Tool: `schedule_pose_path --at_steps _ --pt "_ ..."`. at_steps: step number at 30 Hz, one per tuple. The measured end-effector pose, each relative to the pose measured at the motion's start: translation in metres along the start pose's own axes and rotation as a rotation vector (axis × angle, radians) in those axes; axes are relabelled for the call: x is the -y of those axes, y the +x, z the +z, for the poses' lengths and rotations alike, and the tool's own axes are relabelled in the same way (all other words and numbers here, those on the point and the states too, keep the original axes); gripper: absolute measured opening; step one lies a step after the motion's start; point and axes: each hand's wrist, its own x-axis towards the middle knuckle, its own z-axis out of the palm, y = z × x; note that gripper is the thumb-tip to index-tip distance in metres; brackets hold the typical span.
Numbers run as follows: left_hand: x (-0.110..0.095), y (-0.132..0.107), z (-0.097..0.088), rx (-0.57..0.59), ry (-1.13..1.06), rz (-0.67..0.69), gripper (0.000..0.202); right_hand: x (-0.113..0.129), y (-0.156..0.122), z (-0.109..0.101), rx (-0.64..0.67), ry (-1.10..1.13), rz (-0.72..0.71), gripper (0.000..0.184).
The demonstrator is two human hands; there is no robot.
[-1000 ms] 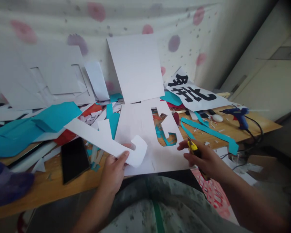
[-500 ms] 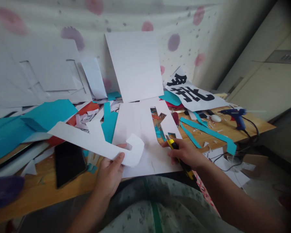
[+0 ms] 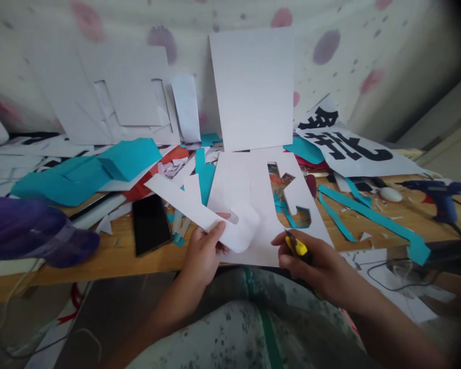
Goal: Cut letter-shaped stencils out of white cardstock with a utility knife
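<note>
Our left hand (image 3: 202, 253) pinches the white cut-out (image 3: 200, 212), thumb on top and the other fingers curled under its near edge, close to the rounded hook. The long arm of the piece reaches away from our fingers toward the far left, while its hooked end sits over the white board (image 3: 249, 179). Our right hand (image 3: 315, 261) has its fingers wrapped round a yellow knife (image 3: 300, 248), the tip just beside the near edge of the board's opening; we cannot tell whether it touches. On the wooden counter (image 3: 115, 259), a phone (image 3: 149, 225) lies to the left.
</note>
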Motion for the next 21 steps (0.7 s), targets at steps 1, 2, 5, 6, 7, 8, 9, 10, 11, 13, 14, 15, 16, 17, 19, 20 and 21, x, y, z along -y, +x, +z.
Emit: schedule_pose_path --at_steps 1,2,5,6,7,8,9,10,11,13,14,15,16,17,19,20,21 --pt "-0.004 -0.001 0.002 -0.016 -0.041 -0.005 0.023 0.0 0.0 0.006 0.009 0.005 -0.025 0.028" --pt "-0.009 -0.003 0.004 -0.032 -0.082 -0.007 0.023 -0.001 0.001 0.012 0.007 0.012 -0.048 0.027" --pt "-0.022 -0.011 0.011 -0.054 -0.172 -0.002 0.024 -0.001 0.003 0.027 -0.063 0.082 -0.096 0.025" --pt "-0.024 -0.014 0.013 -0.048 -0.179 0.004 0.023 -0.001 0.005 0.031 -0.095 0.125 -0.099 0.025" --pt "-0.026 -0.017 0.015 -0.044 -0.183 0.01 0.022 0.0 0.006 0.035 -0.128 0.175 -0.096 0.025" --pt "-0.027 -0.02 0.017 -0.042 -0.188 0.015 0.021 0.002 0.007 0.039 -0.159 0.227 -0.089 0.026" --pt "-0.027 -0.023 0.019 -0.041 -0.193 0.017 0.02 0.003 0.008 0.042 -0.184 0.275 -0.082 0.026" --pt "-0.027 -0.026 0.021 -0.039 -0.198 0.019 0.02 0.005 0.009 0.045 -0.202 0.31 -0.08 0.027" --pt "-0.026 -0.028 0.023 -0.038 -0.205 0.021 0.019 0.007 0.01 0.047 -0.216 0.324 -0.09 0.026" --pt "-0.026 -0.032 0.025 -0.031 -0.217 0.025 0.019 0.01 0.009 0.05 -0.234 0.277 -0.151 0.023" --pt "-0.026 -0.034 0.027 -0.024 -0.225 0.027 0.019 0.01 0.008 0.049 -0.245 0.21 -0.204 0.02" --pt "-0.027 -0.036 0.028 -0.015 -0.232 0.027 0.019 0.01 0.007 0.048 -0.263 0.114 -0.268 0.017" --pt "-0.028 -0.038 0.029 -0.005 -0.237 0.024 0.019 0.009 0.006 0.047 -0.286 -0.006 -0.333 0.013" --pt "-0.028 -0.04 0.03 0.003 -0.242 0.018 0.019 0.008 0.005 0.044 -0.317 -0.139 -0.395 0.011" --pt "-0.03 -0.043 0.033 0.009 -0.257 0.004 0.02 0.006 0.004 0.039 -0.393 -0.383 -0.486 0.015" --pt "-0.03 -0.045 0.034 0.01 -0.264 -0.005 0.02 0.005 0.004 0.036 -0.435 -0.477 -0.516 0.018" --pt "-0.03 -0.046 0.035 0.011 -0.274 -0.014 0.02 0.005 0.003 0.033 -0.477 -0.552 -0.544 0.02"
